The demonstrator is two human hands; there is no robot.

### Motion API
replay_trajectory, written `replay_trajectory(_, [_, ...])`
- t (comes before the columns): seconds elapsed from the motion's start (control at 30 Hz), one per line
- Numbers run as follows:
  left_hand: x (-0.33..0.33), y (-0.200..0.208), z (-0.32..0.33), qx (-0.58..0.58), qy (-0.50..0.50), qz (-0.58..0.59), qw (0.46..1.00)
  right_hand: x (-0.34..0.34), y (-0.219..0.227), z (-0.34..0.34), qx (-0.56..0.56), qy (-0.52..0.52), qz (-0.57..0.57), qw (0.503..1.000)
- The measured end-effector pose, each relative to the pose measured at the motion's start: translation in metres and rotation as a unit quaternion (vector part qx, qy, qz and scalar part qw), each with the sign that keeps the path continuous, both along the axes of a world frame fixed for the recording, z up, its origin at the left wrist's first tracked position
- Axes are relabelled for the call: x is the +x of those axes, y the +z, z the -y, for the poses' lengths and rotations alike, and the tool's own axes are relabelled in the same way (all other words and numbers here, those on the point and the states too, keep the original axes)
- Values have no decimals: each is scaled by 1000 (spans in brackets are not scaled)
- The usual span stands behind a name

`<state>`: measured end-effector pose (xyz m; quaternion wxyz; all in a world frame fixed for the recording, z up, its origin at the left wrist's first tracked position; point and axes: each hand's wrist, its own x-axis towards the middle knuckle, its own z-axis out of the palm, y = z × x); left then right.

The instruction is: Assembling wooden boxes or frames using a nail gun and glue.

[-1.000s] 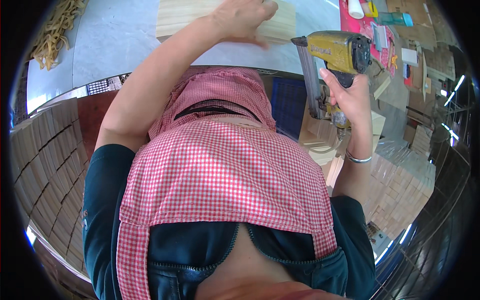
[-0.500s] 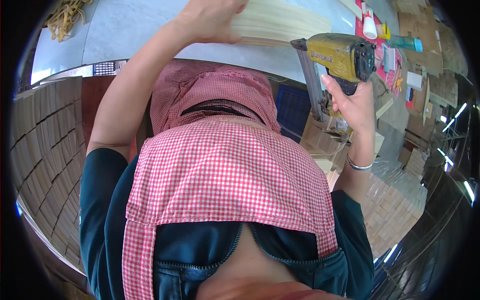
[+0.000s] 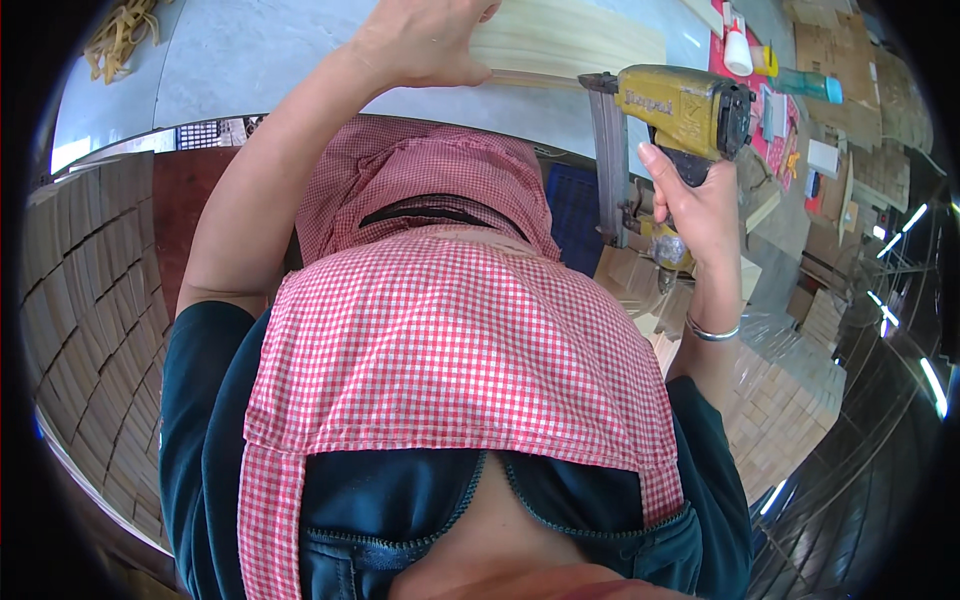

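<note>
My left hand [image 3: 415, 40] reaches up to the top of the view and holds a pale wooden board [image 3: 575, 40] lying on the grey table [image 3: 260, 60], thumb along its near edge. My right hand [image 3: 690, 200] grips the handle of a yellow nail gun [image 3: 680, 100]. The gun's long metal magazine [image 3: 610, 150] hangs down, and its nose meets the board's near edge. A bangle sits on my right wrist. A red-and-white checked cloth [image 3: 450, 340] over a dark jacket fills the middle and hides whatever lies beneath.
Stacks of small wooden pieces lie at the left [image 3: 80, 280] and at the lower right [image 3: 790, 400]. A white glue bottle [image 3: 738, 50] and a green bottle [image 3: 805, 85] stand at the top right. Pale strips [image 3: 120, 30] are heaped at the top left.
The board and my left hand have shifted right and up in the view. The nail gun's nose has come up to the board's edge. My right hand has kept its grip.
</note>
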<state>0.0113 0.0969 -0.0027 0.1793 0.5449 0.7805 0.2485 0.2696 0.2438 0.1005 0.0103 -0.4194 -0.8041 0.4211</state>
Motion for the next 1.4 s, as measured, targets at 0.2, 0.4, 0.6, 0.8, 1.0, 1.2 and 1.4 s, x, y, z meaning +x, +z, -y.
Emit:
replay_trajectory(0.2, [-11,7,10,-53,-52,78,994,-8,6,5,29,9,31,999])
replay_trajectory(0.4, [-30,-14,36,-37,-38,162,985,-23,14,24,14,19,-8,1000])
replay_trajectory(0.6, [-29,-18,34,-8,-39,207,977,-46,3,41,47,167,-40,984])
replay_trajectory(0.8, [-28,-31,33,34,-27,206,978,-62,4,52,39,199,-20,979])
replay_trajectory(1.0, [-30,-29,31,52,-34,187,980,-63,3,53,34,189,-12,981])
replay_trajectory(1.2, [-32,-31,29,49,-46,186,980,-71,12,53,31,176,32,983])
replay_trajectory(1.4, [-34,-54,46,214,-10,56,975,-78,16,52,60,206,38,976])
